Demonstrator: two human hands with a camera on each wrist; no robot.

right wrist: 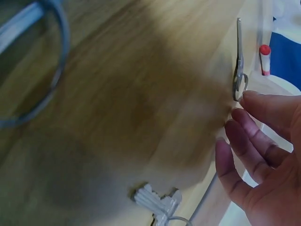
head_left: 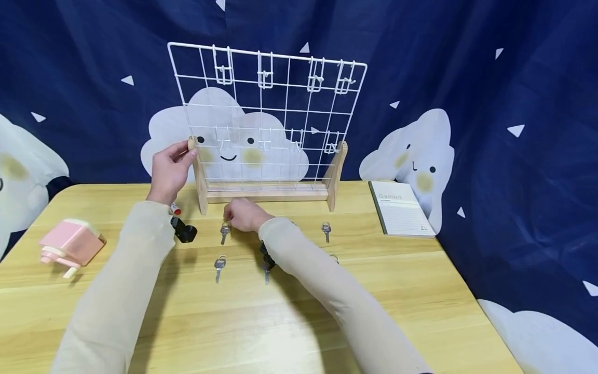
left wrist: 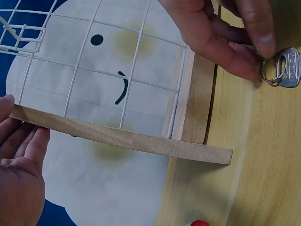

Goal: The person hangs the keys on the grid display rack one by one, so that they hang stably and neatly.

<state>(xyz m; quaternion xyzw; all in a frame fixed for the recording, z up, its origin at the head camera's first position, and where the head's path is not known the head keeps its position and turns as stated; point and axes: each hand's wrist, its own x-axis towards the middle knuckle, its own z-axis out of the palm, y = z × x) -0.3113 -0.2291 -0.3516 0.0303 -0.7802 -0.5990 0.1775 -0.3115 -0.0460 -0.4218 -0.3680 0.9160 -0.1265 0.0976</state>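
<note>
A white wire grid rack (head_left: 285, 110) with hooks stands in a wooden base (head_left: 268, 196) at the back of the table. With thumb and fingers, my left hand (head_left: 168, 174) grips the top of the rack's left wooden post (head_left: 200, 179). Low in front of the base, my right hand (head_left: 246, 214) pinches the ring of a silver key (head_left: 225, 234); its blade points toward me. The left wrist view shows the key (left wrist: 289, 68) at those fingertips. Other ringed keys lie around it, among them one nearer me (head_left: 219, 269) and one to the right (head_left: 326, 231).
On the left stands a pink-and-white boxy object (head_left: 75, 243). A small red-capped white tube (head_left: 175, 209) lies beside my left wrist. A notebook (head_left: 402, 209) lies at the back right. My right forearm partly covers some keys. Behind the table hangs a dark blue curtain (head_left: 420, 62).
</note>
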